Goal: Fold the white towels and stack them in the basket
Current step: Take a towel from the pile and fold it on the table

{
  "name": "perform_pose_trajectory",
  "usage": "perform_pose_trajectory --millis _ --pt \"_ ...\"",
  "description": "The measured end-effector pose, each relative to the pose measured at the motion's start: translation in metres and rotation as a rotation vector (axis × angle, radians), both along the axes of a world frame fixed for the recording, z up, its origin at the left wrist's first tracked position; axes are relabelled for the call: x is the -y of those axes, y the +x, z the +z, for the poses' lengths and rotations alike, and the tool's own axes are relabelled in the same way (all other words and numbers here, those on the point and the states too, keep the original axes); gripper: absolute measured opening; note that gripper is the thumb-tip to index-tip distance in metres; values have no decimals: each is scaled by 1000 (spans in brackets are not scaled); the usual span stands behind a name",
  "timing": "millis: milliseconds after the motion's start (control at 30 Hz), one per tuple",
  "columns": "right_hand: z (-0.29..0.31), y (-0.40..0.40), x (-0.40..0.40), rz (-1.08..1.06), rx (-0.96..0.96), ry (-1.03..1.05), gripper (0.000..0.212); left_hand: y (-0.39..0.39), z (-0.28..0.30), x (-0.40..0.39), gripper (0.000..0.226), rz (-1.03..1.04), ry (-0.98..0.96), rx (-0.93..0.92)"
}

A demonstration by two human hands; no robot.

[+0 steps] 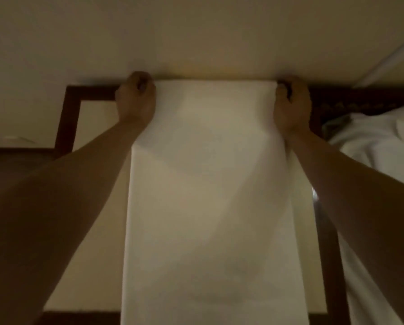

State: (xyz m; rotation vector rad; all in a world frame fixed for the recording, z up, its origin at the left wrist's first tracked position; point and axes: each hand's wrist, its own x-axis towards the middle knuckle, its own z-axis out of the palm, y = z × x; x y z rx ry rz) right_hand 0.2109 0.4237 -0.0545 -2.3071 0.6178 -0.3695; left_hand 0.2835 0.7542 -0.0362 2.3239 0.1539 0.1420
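Note:
A long white towel [215,184] stretches away from me down the middle of the view, its far edge straight. My left hand [136,97] grips the towel's far left corner, fingers curled round it. My right hand [291,102] grips the far right corner the same way. Both arms reach forward along the towel's sides. No basket is in view.
A dark wooden frame with a pale panel [67,118] lies under the towel at left. More crumpled white towels [372,141] are heaped at right. A pale wall [196,36] fills the top of the view. The light is dim.

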Motion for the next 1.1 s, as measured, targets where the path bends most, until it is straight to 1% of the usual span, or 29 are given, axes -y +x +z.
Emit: perform_pose_trajectory --millis 67,133,233,333,400,500,700,767,800,833,867,900,933,967,1033,1100 --pt "-5 -41 -9 188 -114 -94 63 -42 -8 -22 39 -109 -5 -56" --pt "-9 -103 -21 333 -242 -221 69 -105 -17 -45 50 -229 114 -90" --pt "-10 -197 -39 382 -275 -283 70 -203 -23 -66 62 -286 291 -136" --pt "-6 -273 -50 413 -324 -310 66 -293 -17 -77 64 -279 405 -177" --pt "-2 -310 -54 443 -376 -293 66 -339 -15 -81 63 -263 424 -207" --pt "2 -360 -55 474 -403 -285 67 -401 -12 -82 63 -230 406 -209" --pt "1 -453 -67 458 -406 -273 64 -494 -14 -86 54 -116 346 -130" --pt "-1 -488 -71 409 -383 -270 62 -522 -17 -88 46 0 284 -62" --pt "-3 -505 -74 345 -351 -250 62 -533 -18 -88 39 101 205 -68" --pt "-2 -521 -78 263 -298 -218 61 -539 -18 -85 34 225 57 -105" --pt "-2 -534 -83 186 -231 -174 58 -542 -18 -83 32 355 -138 -187" --pt "-3 -543 -87 127 -163 -104 54 -540 -15 -80 35 448 -323 -284" --pt "-2 -547 -92 82 -114 14 49 -536 -14 -77 37 488 -475 -360" --pt "-4 -546 -95 45 -92 172 48 -532 -15 -76 37 466 -540 -413" --pt "-10 -538 -101 21 -120 440 51 -524 -20 -74 35 369 -528 -503" --pt "-19 -527 -104 62 -134 581 55 -517 -28 -75 37 338 -529 -569"
